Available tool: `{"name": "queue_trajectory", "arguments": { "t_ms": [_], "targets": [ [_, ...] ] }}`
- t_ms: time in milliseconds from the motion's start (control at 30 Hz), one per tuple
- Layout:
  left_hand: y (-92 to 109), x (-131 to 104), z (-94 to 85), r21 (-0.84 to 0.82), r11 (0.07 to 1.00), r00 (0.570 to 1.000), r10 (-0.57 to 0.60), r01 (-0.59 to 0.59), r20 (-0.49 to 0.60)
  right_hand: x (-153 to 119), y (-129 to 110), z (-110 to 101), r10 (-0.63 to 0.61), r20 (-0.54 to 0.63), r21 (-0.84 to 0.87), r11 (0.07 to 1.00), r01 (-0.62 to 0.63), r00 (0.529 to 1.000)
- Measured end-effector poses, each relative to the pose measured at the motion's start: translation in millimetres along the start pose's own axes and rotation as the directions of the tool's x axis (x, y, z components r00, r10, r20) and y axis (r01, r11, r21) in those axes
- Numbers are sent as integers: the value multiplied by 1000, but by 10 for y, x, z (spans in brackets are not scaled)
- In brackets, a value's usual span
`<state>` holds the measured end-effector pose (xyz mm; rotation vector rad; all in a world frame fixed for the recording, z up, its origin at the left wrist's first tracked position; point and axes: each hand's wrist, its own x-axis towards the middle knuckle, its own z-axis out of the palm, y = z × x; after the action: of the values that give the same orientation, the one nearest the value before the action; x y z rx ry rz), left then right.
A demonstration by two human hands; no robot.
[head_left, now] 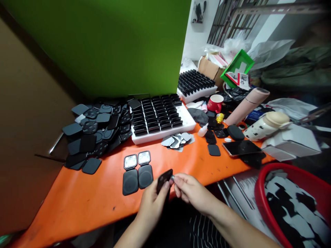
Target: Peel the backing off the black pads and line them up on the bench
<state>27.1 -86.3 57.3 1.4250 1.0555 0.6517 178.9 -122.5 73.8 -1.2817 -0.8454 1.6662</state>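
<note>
My left hand (151, 203) is wrapped round a black flat case (162, 178), held tilted above the table's front edge. Close against its right edge, my right hand (190, 189) is closed in a pinch; a small greyish bit shows at the fingertips, too small to name. To the left of my hands, two hinged black cases lie unfolded side by side, a left one (130, 182) and a right one (145, 176), each with a shiny silver square in its upper half. Beyond my hands lies a loose heap of silver and white backed pieces (177, 141).
Black cases are piled (103, 129) at the left on the orange table (85, 203). A white foam tray (190, 120) holds rows of black pieces. Rightward are a red mug (215, 103), a phone (241, 148), a pink bottle (247, 106) and a red tub (261, 179) of scraps.
</note>
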Motion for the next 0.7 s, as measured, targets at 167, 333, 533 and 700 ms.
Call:
{"name": "queue_trajectory", "arguments": {
  "t_ms": [167,333,533,700],
  "targets": [
    [52,-111,-131,412,830,919,278,-376,279,-97,59,-66,70,21,-40,997,-69,997],
    [50,-206,-156,571,650,861,307,-501,406,-186,124,-101,171,63,99,979,-176,983],
    [19,-264,-106,582,601,835,350,-548,425,-189,121,-54,252,52,296,920,-256,966],
    [78,-70,-101,355,855,921,310,-379,237,-140,137,35,174,26,478,863,-165,984]
  ]
}}
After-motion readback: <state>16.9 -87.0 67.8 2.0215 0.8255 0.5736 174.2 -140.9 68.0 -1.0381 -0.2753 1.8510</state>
